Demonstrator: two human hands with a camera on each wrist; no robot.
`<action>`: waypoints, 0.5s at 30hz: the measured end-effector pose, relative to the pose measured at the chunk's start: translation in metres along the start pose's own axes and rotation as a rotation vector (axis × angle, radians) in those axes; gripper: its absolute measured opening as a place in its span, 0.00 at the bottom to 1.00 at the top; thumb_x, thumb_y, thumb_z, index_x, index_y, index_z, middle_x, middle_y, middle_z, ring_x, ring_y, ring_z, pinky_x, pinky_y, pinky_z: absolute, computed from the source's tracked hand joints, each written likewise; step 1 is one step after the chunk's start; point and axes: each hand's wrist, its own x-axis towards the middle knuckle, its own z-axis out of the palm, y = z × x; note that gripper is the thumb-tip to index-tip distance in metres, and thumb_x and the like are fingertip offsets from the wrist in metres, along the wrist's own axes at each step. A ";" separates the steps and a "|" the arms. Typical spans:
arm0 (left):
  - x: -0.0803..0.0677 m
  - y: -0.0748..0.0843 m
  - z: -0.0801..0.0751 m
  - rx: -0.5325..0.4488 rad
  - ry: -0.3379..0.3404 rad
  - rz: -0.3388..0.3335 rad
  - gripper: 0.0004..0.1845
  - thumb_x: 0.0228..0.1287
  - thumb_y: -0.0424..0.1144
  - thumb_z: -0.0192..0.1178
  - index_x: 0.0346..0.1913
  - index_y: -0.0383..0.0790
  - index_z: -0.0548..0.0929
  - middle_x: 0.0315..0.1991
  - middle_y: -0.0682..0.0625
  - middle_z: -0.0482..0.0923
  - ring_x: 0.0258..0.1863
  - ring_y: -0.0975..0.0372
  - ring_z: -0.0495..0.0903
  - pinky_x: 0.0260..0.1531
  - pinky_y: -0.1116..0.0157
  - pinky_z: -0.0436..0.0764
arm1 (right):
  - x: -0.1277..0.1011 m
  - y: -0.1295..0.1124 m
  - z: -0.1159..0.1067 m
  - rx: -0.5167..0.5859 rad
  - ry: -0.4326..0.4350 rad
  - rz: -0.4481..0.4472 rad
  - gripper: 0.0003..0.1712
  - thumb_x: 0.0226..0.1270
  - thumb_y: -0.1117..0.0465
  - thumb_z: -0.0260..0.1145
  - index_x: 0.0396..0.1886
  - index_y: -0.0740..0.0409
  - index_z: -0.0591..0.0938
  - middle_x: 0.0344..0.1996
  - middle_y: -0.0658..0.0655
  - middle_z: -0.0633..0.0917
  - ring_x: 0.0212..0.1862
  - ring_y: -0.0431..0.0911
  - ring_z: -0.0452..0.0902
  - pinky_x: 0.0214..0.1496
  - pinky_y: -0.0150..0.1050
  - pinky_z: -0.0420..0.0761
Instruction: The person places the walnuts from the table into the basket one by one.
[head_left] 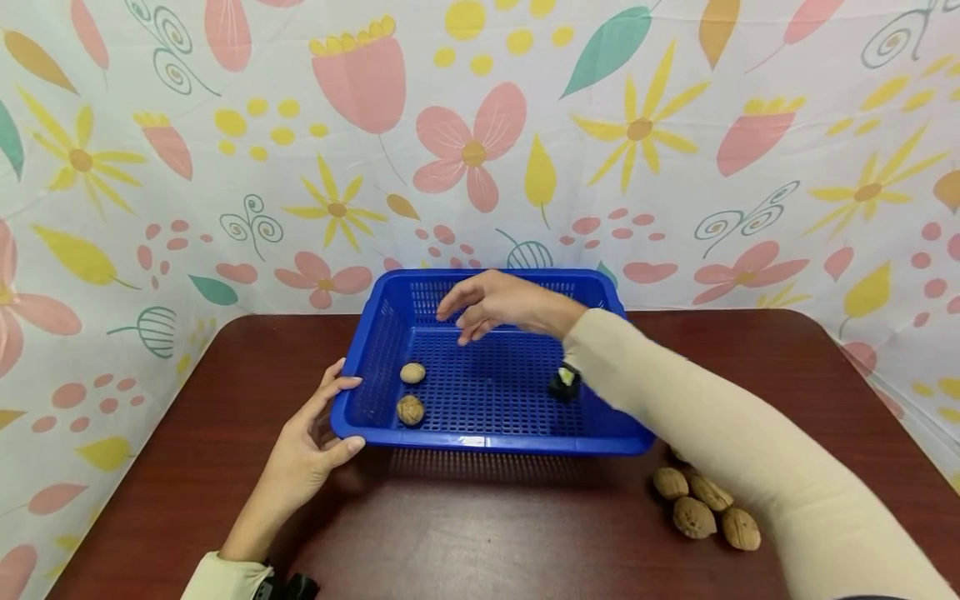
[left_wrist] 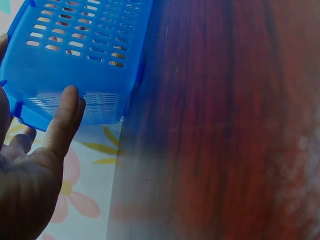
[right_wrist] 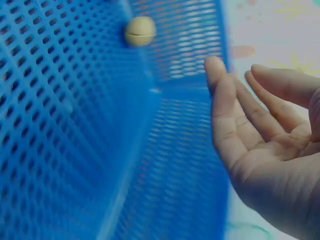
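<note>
A blue plastic basket [head_left: 487,443] stands on the table with two walnuts inside near its left end, one walnut [head_left: 412,372] behind the other walnut [head_left: 410,410]. My left hand [head_left: 303,450] holds the basket's left end, thumb at the near corner and fingers on the left rim. In the left wrist view, that hand [left_wrist: 37,165] lies against the basket's outer wall [left_wrist: 60,70]. Over the back part of the basket hovers my right hand [head_left: 498,304], fingers loosely bent, holding nothing. The right wrist view shows the same hand [right_wrist: 270,135] with no walnut in it.
Several walnuts [head_left: 694,517] lie grouped on the dark brown table [head_left: 480,533] right of the basket's near corner, partly under the right sleeve [head_left: 697,408]. A flower-patterned cloth [head_left: 480,225] hangs behind the table and along its sides.
</note>
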 end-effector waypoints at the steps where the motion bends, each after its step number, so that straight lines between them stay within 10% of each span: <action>1: 0.000 0.000 0.000 -0.011 -0.002 0.006 0.34 0.66 0.22 0.66 0.73 0.34 0.70 0.85 0.41 0.47 0.64 0.72 0.76 0.52 0.73 0.83 | -0.011 -0.003 -0.005 -0.024 0.005 -0.012 0.22 0.77 0.68 0.61 0.68 0.62 0.79 0.66 0.62 0.82 0.49 0.52 0.88 0.63 0.56 0.82; 15: 0.001 -0.001 0.002 -0.060 -0.007 0.025 0.34 0.65 0.20 0.66 0.73 0.31 0.70 0.85 0.39 0.46 0.64 0.71 0.77 0.53 0.73 0.83 | -0.186 0.027 -0.048 -0.140 0.293 -0.087 0.16 0.78 0.62 0.64 0.61 0.60 0.83 0.51 0.58 0.90 0.45 0.53 0.90 0.47 0.44 0.87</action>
